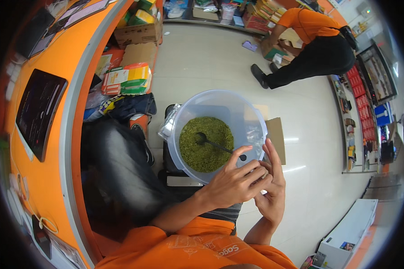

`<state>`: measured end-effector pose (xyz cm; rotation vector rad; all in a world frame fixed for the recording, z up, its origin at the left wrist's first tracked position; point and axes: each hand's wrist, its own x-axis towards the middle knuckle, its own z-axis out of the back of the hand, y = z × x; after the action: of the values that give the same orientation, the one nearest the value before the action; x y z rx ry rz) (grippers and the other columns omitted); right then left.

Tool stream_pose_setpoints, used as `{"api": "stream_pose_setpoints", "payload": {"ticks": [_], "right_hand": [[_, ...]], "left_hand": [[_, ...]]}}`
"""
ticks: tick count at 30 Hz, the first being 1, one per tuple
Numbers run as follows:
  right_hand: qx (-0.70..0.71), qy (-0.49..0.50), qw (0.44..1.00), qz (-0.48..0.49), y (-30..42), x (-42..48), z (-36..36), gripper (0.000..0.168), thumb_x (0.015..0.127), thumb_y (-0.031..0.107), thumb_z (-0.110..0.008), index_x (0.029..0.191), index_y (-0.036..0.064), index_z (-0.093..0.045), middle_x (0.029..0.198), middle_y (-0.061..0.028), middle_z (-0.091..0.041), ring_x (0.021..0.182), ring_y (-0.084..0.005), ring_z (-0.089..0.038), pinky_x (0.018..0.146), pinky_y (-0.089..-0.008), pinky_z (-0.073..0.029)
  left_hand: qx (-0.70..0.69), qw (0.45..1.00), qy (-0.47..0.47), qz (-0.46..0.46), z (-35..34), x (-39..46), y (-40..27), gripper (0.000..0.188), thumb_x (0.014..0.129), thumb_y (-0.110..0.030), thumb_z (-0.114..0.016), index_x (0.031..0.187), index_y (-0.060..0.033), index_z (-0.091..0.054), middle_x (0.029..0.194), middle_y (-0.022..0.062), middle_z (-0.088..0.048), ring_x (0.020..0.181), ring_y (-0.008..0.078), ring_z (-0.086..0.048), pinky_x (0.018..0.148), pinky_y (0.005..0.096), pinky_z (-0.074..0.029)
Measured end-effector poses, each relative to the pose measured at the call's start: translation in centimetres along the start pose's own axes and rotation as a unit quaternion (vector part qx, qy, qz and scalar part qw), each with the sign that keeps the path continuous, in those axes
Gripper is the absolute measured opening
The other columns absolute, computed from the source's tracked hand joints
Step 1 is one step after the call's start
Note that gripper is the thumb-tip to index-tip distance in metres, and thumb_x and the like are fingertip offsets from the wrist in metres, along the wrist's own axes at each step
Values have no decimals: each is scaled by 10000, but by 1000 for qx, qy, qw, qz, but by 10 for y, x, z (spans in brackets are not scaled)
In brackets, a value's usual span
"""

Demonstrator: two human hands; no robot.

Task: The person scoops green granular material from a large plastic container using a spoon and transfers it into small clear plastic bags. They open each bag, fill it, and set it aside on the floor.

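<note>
My left hand point(234, 181) and my right hand point(272, 185) meet over the near right rim of a large translucent plastic tub point(219, 97). Their fingers overlap, and a small whitish thing shows between them; what it is and which hand grips it cannot be made out. Chopped dried green herb point(202, 156) lies in the tub. A black long-handled spoon point(219, 146) rests in it, its bowl on the herb and its handle end towards my hands. Clear plastic packets point(170, 124) lie against the tub's left side.
An orange counter point(64, 134) with a tablet point(40, 111) runs along the left. Printed cartons point(128, 79) are stacked beside it. A flat cardboard piece point(276, 141) lies right of the tub. At the upper right a person point(313, 43) bends over a cardboard box point(272, 52).
</note>
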<state>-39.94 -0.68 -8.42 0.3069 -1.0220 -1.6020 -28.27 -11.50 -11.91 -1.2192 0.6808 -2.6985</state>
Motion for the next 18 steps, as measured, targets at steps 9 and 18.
{"api": "stream_pose_setpoints", "payload": {"ticks": [9,18], "right_hand": [[-22,28,999,18,25,25,-22,262,688,-18,-786,949,-3,-801,1636,-301,-350,1461,-522,-428,1045,-535,-513],[-30,145,988,-50,19,87,-47,328,945,160,-746,1200,-44,-713,1391,-242,-615,1218,-354,-665,959,-424,-561]], "left_hand": [[-2,995,-97,17,23,-11,21,171,890,-169,-728,1022,-64,-763,959,21,-729,887,176,-704,1070,512,-477],[-53,904,-363,219,122,-62,92,254,771,-67,-903,957,-26,-734,865,67,-732,777,174,-696,794,316,-560]]}}
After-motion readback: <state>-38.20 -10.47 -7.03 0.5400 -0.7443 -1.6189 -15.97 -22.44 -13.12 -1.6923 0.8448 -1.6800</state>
